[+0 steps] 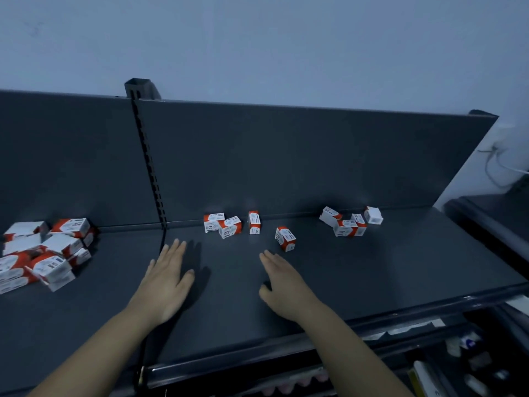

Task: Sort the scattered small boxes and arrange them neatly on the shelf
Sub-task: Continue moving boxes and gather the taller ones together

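Small red-and-white boxes lie scattered on a dark grey shelf [372,270]. Two boxes [222,226] sit together near the back panel, one stands upright [254,222], and one lies tilted [285,238] just beyond my right hand. A cluster of several boxes [350,222] sits at the back right. A pile of larger red-and-white boxes [43,253] fills the left shelf section. My left hand [169,279] and my right hand [282,285] hover flat over the shelf with straight fingers, holding nothing.
A slotted upright post [148,167] divides the back panel into two sections. Lower shelves at the bottom right hold assorted goods [472,362]. A cable [495,164] hangs on the wall at the right.
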